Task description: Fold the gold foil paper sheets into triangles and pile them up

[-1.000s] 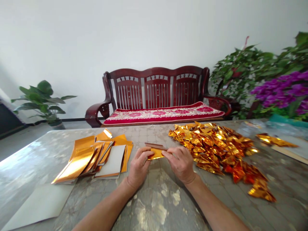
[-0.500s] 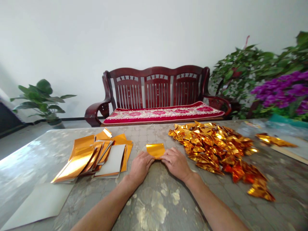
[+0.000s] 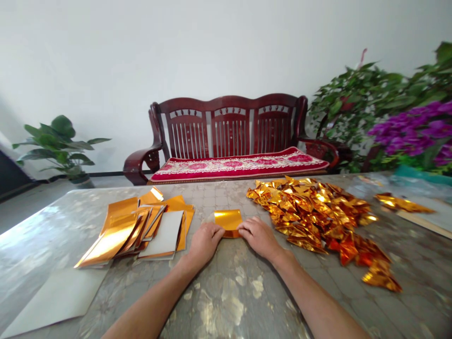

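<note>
head view: a small gold sheet (image 3: 228, 219) sits just below the centre of the frame, a darker coppery band along its near edge. the left hand (image 3: 205, 241) grasps it at its lower left corner and the right hand (image 3: 260, 238) grasps it at its lower right corner, fingers curled in on both; whether the thumbs are underneath, i cannot tell. below them spreads the patterned table (image 3: 219, 301). left of centre, near the left hand, lies a loose stack of gold paper (image 3: 122, 226) with a pale card (image 3: 167, 231) on top, and in the lower left corner a large pale sheet (image 3: 58, 301). right of centre is a heap of folded gold pieces (image 3: 303, 207), trailing toward the lower right. behind the table, mid-frame, stands a dark red wooden bench (image 3: 231, 129) with a red and white cloth (image 3: 247, 164). a potted plant (image 3: 58, 141) is at far left, purple flowers (image 3: 413, 127) at far right.
</note>
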A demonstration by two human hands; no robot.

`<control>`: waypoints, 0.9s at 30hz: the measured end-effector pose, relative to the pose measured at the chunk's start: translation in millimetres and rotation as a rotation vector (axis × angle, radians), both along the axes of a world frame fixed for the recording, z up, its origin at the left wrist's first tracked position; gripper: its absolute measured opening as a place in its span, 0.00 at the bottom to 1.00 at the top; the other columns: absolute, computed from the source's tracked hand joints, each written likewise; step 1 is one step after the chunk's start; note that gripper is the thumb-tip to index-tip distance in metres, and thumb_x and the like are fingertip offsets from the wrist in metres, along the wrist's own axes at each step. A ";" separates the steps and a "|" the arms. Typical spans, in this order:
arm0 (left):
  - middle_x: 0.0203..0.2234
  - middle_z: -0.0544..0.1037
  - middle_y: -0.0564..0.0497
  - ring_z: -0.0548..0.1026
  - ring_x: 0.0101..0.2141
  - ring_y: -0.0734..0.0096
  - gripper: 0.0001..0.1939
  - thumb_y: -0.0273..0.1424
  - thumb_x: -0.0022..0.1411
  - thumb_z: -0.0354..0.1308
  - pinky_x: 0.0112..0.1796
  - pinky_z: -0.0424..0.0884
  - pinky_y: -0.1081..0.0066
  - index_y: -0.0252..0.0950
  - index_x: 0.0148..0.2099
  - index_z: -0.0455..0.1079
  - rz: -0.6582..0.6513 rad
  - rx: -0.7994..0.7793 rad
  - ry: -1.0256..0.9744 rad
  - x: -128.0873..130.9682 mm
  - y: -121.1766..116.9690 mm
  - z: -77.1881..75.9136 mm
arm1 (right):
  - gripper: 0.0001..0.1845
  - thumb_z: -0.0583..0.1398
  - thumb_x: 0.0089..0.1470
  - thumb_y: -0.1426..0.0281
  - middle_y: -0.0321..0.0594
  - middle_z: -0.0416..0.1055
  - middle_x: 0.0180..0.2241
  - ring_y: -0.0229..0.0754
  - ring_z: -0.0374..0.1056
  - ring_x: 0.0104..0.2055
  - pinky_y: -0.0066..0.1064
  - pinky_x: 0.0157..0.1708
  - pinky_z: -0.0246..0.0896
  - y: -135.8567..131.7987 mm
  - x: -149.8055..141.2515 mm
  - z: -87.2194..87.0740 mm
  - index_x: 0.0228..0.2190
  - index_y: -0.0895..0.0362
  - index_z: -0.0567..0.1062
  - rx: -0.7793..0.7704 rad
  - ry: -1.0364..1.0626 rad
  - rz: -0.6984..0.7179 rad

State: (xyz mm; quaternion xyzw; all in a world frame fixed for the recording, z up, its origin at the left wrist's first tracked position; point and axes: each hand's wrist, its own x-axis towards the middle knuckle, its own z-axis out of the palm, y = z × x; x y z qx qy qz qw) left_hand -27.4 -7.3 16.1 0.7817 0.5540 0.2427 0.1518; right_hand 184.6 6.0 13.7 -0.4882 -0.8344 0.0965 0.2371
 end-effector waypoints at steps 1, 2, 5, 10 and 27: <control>0.25 0.75 0.52 0.70 0.30 0.69 0.19 0.34 0.67 0.48 0.34 0.59 0.71 0.36 0.27 0.72 0.024 -0.006 0.001 0.5 0.3 0.0 | 0.10 0.56 0.62 0.68 0.35 0.77 0.36 0.41 0.66 0.41 0.30 0.41 0.56 0.0 -0.2 0.3 0.35 0.52 0.78 -0.006 0.001 -0.005; 0.24 0.74 0.52 0.69 0.30 0.70 0.18 0.34 0.66 0.49 0.33 0.58 0.72 0.36 0.26 0.72 0.054 -0.012 0.004 0.8 0.7 -0.2 | 0.10 0.56 0.62 0.68 0.35 0.77 0.36 0.41 0.66 0.41 0.30 0.41 0.56 0.1 -0.5 0.6 0.34 0.52 0.78 -0.010 -0.002 -0.009; 0.23 0.73 0.53 0.68 0.29 0.71 0.17 0.35 0.65 0.50 0.30 0.54 0.72 0.36 0.25 0.71 0.134 -0.028 0.033 0.6 2.2 -1.5 | 0.11 0.56 0.62 0.66 0.35 0.77 0.35 0.40 0.66 0.39 0.30 0.38 0.54 0.6 -1.6 0.8 0.33 0.52 0.78 -0.020 -0.022 -0.028; 0.23 0.71 0.53 0.68 0.28 0.72 0.15 0.35 0.63 0.53 0.29 0.51 0.72 0.36 0.26 0.71 0.173 -0.040 0.057 -1.5 3.4 -2.3 | 0.11 0.56 0.62 0.65 0.33 0.78 0.33 0.40 0.67 0.37 0.29 0.35 0.51 2.2 -3.9 0.4 0.31 0.52 0.77 -0.026 -0.056 -0.066; 0.31 0.75 0.47 0.72 0.37 0.60 0.17 0.43 0.65 0.53 0.39 0.64 0.64 0.37 0.31 0.74 0.189 0.077 0.347 -2.3 2.0 -0.2 | 0.09 0.57 0.60 0.65 0.37 0.78 0.36 0.42 0.67 0.39 0.31 0.37 0.51 0.1 -9.4 6.6 0.33 0.52 0.77 -0.025 -0.147 -0.128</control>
